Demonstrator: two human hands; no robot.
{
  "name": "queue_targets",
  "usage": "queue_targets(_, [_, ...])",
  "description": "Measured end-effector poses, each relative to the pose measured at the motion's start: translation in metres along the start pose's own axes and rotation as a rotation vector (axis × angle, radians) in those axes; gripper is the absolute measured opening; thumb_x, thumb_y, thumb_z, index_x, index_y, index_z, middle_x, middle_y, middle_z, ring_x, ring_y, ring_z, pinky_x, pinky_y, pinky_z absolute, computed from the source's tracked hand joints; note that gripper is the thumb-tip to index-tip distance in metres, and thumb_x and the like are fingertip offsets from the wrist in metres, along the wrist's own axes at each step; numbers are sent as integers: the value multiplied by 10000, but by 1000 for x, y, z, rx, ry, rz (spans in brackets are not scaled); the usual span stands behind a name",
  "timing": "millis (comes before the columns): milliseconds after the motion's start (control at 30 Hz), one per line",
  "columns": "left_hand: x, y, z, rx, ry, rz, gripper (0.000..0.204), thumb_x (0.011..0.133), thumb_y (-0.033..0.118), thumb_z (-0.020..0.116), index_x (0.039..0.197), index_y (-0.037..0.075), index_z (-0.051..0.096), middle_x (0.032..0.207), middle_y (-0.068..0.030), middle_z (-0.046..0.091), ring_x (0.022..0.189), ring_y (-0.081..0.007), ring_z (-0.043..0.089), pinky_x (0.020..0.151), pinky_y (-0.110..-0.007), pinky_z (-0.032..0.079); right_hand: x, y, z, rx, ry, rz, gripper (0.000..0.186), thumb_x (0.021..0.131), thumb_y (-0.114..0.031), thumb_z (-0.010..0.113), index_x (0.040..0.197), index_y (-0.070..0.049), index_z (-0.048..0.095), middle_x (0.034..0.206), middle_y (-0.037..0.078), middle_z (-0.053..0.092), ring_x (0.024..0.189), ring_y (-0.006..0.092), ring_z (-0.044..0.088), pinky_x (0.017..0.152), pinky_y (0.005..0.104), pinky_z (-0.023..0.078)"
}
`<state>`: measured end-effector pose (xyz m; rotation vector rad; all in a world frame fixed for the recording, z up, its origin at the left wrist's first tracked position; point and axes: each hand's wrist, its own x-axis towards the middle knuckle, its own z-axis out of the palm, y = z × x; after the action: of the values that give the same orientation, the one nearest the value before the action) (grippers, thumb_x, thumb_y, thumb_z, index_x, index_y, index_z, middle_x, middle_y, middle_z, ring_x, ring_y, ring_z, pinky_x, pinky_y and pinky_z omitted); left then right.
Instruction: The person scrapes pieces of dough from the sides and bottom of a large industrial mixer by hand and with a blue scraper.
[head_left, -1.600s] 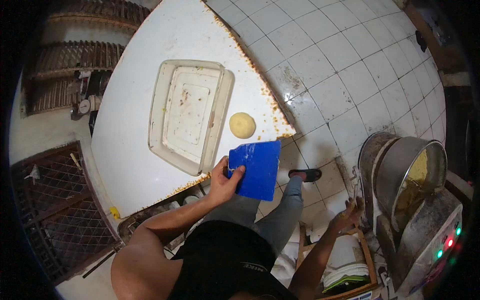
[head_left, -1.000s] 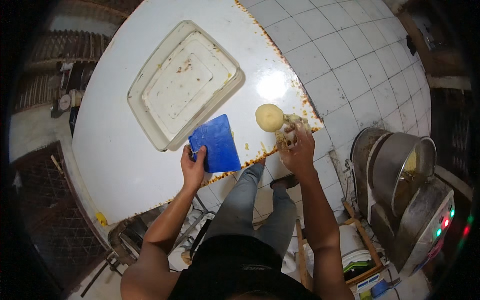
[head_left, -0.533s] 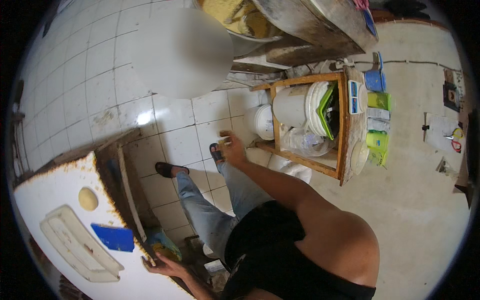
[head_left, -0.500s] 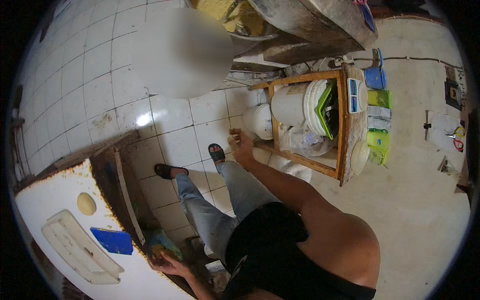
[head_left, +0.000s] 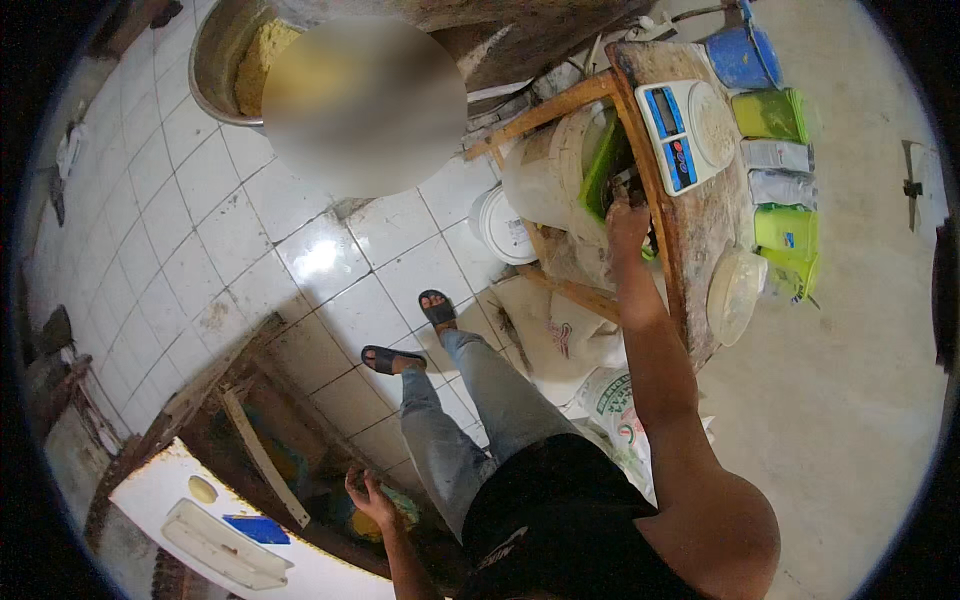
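Observation:
My right arm stretches forward to the wooden stand. My right hand is at a green tray that tops a large white bucket on the stand's shelf. Its fingers are bent around something dark in the tray, which I cannot make out. Down at my left, my left hand hangs beside the white-topped table, fingers apart and nothing in them.
On the stand's top are a white scale, a round pale lid, a blue container and several green containers. Sacks lie below. A metal bowl of yellowish dough-like stuff stands far left, partly behind a blur.
My right hand has gone from above the floor to the green tray. My left hand has come away from the white table's edge. The view has shifted, bringing the bowl and scale further in.

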<state>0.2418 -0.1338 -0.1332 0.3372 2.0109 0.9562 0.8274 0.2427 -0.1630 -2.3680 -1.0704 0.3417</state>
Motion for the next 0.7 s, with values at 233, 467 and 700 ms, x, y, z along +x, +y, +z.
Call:
queue_targets(233, [2,51,16,-16,-115,63,282,950,174,654,1182,66,535,956,-5,542,739,-100,529,613,-276,443,51,-30,22,-428,-218,412,482,928,-423,478,1208,-85,677,1306,244,594,1203,430,578,991,587,463])
queue_targets(467, [-3,7,-13,-283,-166,11,368,958,226,652,1246,44,515,1097,-67,572,933,-190,587,731,-337,494,88,-25,42,-174,-82,461,586,940,-420,433,1409,-75,499,1500,224,413,1415,345,374,1153,436,326])
queue_targets(700, [-73,33,-4,46,-60,-166,396,945,251,662,1258,39,544,1186,-97,584,1021,-231,613,810,-375,508,9,-90,-12,-179,-180,418,512,917,-374,465,1114,45,684,1240,301,612,1181,428,594,996,501,483])
